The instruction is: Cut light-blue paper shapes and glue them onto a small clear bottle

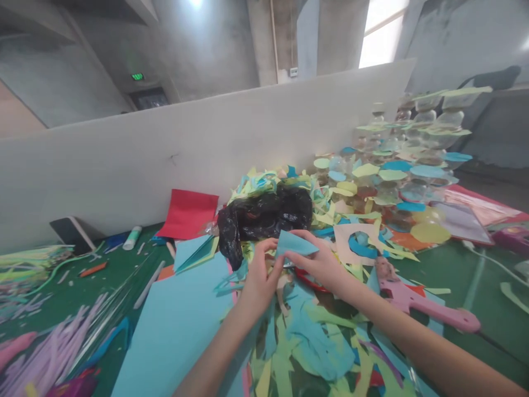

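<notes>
Between my two hands is a small piece of blue paper (294, 244) with straight edges, held up over a heap of cut paper scraps (318, 331). My left hand (264, 264) pinches its lower left side. Fingers of my right hand (316, 262) close on its right part. Just behind the paper lies a black plastic bag (268, 212) with scraps piled above it. Below my right hand a red rim (309, 280) shows in part; what it belongs to is hidden. A large blue sheet (177, 325) lies to the left of my forearm.
A pink glue gun (430, 309) with a cord lies on the right. Stacked clear plastic cups (417, 187) with paper discs rise behind it. Purple strips (70, 353), a glue stick (132, 238), a phone (72, 234) and red paper (188, 212) lie left. A white partition (124, 160) borders the back.
</notes>
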Action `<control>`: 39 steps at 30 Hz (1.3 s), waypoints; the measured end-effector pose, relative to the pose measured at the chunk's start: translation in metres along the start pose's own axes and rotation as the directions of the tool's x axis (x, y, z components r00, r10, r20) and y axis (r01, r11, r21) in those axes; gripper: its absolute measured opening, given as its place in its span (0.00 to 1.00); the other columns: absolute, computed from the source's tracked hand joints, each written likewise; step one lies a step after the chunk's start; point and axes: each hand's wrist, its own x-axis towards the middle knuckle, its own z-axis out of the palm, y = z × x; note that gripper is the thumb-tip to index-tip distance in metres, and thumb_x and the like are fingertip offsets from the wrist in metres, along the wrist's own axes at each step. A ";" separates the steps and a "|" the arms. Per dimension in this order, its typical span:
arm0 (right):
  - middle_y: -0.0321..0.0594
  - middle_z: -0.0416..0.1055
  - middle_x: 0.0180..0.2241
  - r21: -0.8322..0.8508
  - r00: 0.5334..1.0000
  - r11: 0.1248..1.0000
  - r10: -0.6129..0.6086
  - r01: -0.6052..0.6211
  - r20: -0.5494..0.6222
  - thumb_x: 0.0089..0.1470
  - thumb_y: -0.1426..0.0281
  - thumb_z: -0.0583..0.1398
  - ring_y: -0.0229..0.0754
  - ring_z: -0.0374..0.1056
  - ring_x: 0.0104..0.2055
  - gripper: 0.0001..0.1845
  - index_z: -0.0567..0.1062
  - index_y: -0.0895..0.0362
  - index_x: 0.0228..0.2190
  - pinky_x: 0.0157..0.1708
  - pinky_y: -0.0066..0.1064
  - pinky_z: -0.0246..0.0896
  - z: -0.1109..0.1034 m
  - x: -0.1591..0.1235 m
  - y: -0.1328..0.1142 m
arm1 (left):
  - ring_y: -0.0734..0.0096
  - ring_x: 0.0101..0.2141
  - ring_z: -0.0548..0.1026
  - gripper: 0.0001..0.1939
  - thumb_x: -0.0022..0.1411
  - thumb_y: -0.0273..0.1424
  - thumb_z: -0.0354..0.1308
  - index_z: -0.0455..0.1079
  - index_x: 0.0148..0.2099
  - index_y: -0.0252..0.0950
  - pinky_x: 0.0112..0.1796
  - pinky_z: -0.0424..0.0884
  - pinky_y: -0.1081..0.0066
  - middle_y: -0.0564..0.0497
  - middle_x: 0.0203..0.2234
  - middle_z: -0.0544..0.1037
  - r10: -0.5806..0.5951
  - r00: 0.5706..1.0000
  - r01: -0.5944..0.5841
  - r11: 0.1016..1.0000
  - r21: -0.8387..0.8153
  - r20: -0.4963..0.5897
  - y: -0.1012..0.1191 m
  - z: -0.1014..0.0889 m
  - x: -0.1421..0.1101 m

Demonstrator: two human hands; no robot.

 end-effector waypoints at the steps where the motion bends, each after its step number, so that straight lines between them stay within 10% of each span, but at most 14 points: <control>1: 0.36 0.73 0.35 0.021 1.000 1.000 -0.002 0.002 -0.002 0.53 0.58 0.61 0.42 0.70 0.34 0.23 0.66 0.51 0.49 0.33 0.33 0.66 0.000 0.001 0.000 | 0.63 0.49 0.71 0.18 0.66 0.42 0.50 0.60 0.53 0.38 0.47 0.68 0.64 0.42 0.50 0.70 -0.052 0.999 0.051 0.998 -0.032 -0.011 0.002 0.000 0.001; 6: 0.39 0.75 0.37 0.165 0.998 0.984 0.061 -0.060 0.000 0.49 0.55 0.64 0.43 0.71 0.38 0.25 0.69 0.53 0.46 0.38 0.34 0.67 0.003 0.003 0.002 | 0.68 0.37 0.73 0.17 0.63 0.45 0.53 0.67 0.45 0.37 0.38 0.68 0.70 0.49 0.38 0.75 -0.237 0.968 0.245 0.964 -0.105 0.083 0.018 -0.003 0.007; 15: 0.39 0.74 0.33 0.231 0.995 0.969 0.100 -0.091 -0.029 0.48 0.52 0.64 0.42 0.70 0.35 0.21 0.72 0.56 0.35 0.35 0.34 0.65 -0.002 0.007 0.011 | 0.77 0.22 0.59 0.18 0.65 0.44 0.50 0.59 0.27 0.37 0.24 0.56 0.76 0.58 0.20 0.60 -0.251 0.968 0.252 0.966 -0.056 0.023 0.031 -0.002 0.004; 21: 0.40 0.74 0.36 0.257 0.995 0.962 0.082 -0.092 0.048 0.51 0.55 0.63 0.41 0.71 0.35 0.19 0.72 0.56 0.39 0.35 0.34 0.66 -0.002 0.003 0.006 | 0.74 0.29 0.69 0.12 0.65 0.42 0.51 0.65 0.44 0.40 0.30 0.63 0.75 0.55 0.30 0.71 -0.225 0.971 0.233 0.966 -0.115 0.082 0.036 -0.002 0.003; 39: 0.38 0.74 0.34 0.204 0.986 0.965 0.163 -0.166 0.028 0.51 0.54 0.62 0.41 0.71 0.34 0.18 0.73 0.56 0.35 0.32 0.32 0.65 0.001 0.000 -0.003 | 0.75 0.26 0.62 0.15 0.65 0.45 0.51 0.61 0.34 0.38 0.28 0.59 0.76 0.57 0.24 0.64 -0.242 0.970 0.243 0.968 -0.068 0.031 0.035 -0.003 0.000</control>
